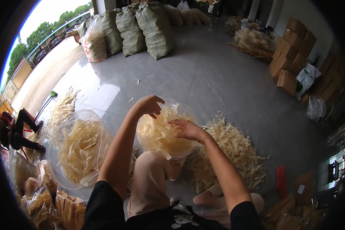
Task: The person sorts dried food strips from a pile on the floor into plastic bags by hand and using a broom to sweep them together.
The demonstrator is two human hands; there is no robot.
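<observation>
Before me stands a clear plastic bag (176,152) full of pale cream, flat strips (153,130). Over its far left part hangs my left hand (150,105), with bent fingers apart and nothing seen in it. My right hand (187,130) reaches in from the right, its fingers spread just over or touching the strips; I see nothing gripped. A loose heap of short, pale strips (233,149) lies on the floor to the right of the bag. At the left is a second clear plastic bag (53,149), also filled with cream strips (82,146).
Large green woven sacks (155,31) stand at the back. Stacked cardboard boxes (290,49) are at the right. A seated person (17,132) is at far left, near more strips (61,110). Wrapped brown bundles (70,208) lie at lower left. A red object (281,181) is at right.
</observation>
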